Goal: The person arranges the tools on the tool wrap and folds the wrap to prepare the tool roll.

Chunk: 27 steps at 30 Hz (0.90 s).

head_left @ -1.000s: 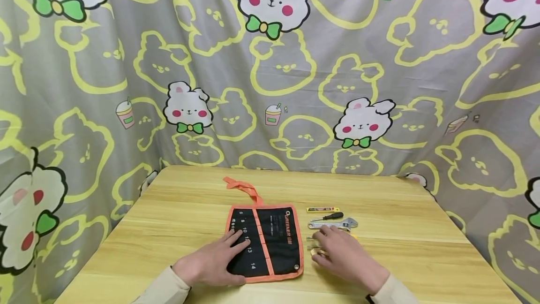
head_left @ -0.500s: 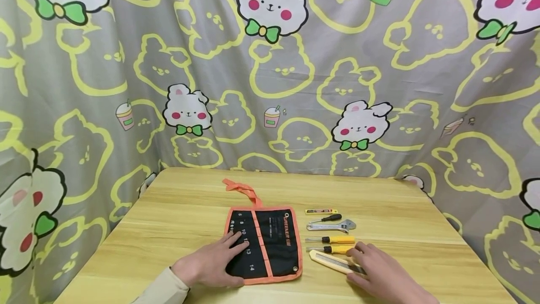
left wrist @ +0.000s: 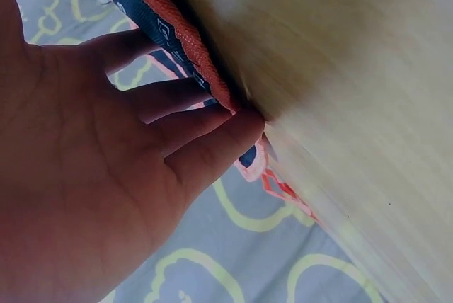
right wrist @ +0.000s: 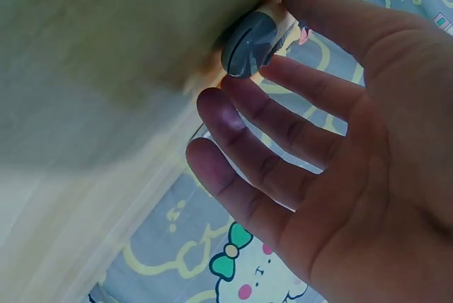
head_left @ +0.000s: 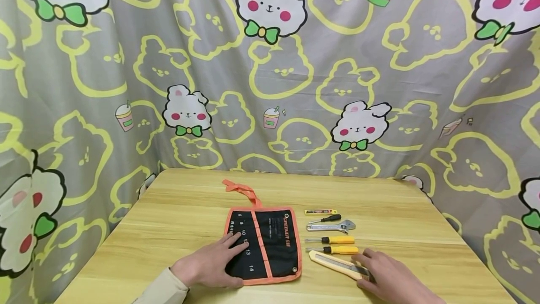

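Observation:
My left hand point(head_left: 213, 261) lies spread on a black tool pouch point(head_left: 280, 233) with orange edging and printed sizes; its fingertips also touch the pouch's orange border point(left wrist: 191, 37) in the left wrist view. A pale yellow utility knife point(head_left: 335, 265) lies slanted to the pouch's right. My right hand point(head_left: 390, 276) is at the knife's near end, thumb on one side and fingers on the other. In the right wrist view, the knife's grey end point(right wrist: 249, 44) sits between thumb and loosely bent fingers; whether they touch it is unclear. Above lie two yellow-handled screwdrivers point(head_left: 341, 239).
An adjustable wrench point(head_left: 331, 225), a black-handled screwdriver point(head_left: 331, 218) and a small yellow packet point(head_left: 320, 211) lie farther back in the row. An orange tie strap point(head_left: 242, 190) trails from the pouch. A printed curtain point(head_left: 270, 149) hangs behind the wooden table point(head_left: 177, 201).
My right hand has drawn right and toward me from above the tools, uncovering the yellow screwdrivers and the utility knife. Lately it slid a little right along the knife. My left hand stays on the pouch.

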Available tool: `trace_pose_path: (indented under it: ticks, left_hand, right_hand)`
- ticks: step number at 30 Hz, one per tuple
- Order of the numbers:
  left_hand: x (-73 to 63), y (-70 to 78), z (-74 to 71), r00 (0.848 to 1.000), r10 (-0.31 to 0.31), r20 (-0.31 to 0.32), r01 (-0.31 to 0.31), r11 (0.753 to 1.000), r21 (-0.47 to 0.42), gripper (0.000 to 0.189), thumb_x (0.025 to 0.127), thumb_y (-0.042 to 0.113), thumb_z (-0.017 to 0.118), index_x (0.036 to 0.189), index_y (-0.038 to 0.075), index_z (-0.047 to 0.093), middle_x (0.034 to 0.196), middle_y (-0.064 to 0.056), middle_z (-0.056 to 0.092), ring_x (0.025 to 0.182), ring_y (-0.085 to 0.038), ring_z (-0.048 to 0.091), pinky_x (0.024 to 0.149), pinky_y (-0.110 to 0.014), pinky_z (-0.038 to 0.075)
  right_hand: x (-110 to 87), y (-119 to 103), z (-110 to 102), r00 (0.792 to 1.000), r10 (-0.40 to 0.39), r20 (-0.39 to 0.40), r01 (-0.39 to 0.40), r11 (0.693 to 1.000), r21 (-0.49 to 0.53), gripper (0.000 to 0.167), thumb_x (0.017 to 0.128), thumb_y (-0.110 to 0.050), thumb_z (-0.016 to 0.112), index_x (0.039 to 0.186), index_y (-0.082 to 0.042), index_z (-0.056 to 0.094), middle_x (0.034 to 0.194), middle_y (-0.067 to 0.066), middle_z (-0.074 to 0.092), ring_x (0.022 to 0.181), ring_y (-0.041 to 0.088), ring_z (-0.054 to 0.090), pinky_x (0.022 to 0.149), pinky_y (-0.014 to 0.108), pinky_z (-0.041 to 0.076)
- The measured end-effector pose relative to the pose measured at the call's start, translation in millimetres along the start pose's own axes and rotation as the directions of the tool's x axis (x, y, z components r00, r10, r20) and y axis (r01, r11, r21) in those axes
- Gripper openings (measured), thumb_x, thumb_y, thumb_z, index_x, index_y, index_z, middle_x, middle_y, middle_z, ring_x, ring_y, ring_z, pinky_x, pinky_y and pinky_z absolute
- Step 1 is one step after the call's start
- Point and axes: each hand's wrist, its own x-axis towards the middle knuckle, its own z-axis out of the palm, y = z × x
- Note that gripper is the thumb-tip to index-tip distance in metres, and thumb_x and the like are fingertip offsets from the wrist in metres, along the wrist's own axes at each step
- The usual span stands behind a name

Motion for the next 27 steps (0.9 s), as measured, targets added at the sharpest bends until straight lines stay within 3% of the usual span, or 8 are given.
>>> trace_pose_path:
  ticks: [7,21,27]
  left_hand:
    - [1.7,-0.4,-0.2,1.000,0.010,-0.003,-0.010,1.000,-0.014,0.087,0.084,0.065,0.072,0.156,0.024,0.045,0.165,-0.012,0.033,0.151,-0.038,0.033,0.110,-0.057,0.043]
    - [2.1,0.6,-0.9,1.000,0.010,0.000,-0.010,1.000,-0.015,0.087,0.084,0.064,0.073,0.156,0.024,0.045,0.165,-0.012,0.032,0.150,-0.038,0.034,0.111,-0.057,0.042]
    - [2.0,0.8,-0.8,1.000,0.009,0.001,-0.009,1.000,-0.009,0.087,0.084,0.064,0.073,0.156,0.025,0.045,0.165,-0.012,0.033,0.150,-0.038,0.034,0.111,-0.057,0.043]
  right_hand:
    - [-0.5,4.5,2.5,0.999,-0.037,0.025,0.035,0.997,0.071,0.033,0.090,-0.030,0.078,0.118,-0.012,0.072,0.094,-0.012,0.058,0.070,-0.001,0.044,0.057,0.026,0.040]
    - [-3.4,4.2,0.0,0.996,-0.085,0.014,0.084,0.996,0.025,0.030,0.092,-0.025,0.077,0.119,-0.012,0.071,0.101,-0.012,0.060,0.082,0.001,0.053,0.064,0.030,0.049]
    - [-5.0,0.1,-3.5,0.999,-0.054,0.004,0.054,0.998,0.011,0.031,0.093,-0.025,0.075,0.121,-0.011,0.072,0.105,-0.011,0.060,0.086,0.004,0.056,0.066,0.032,0.052]
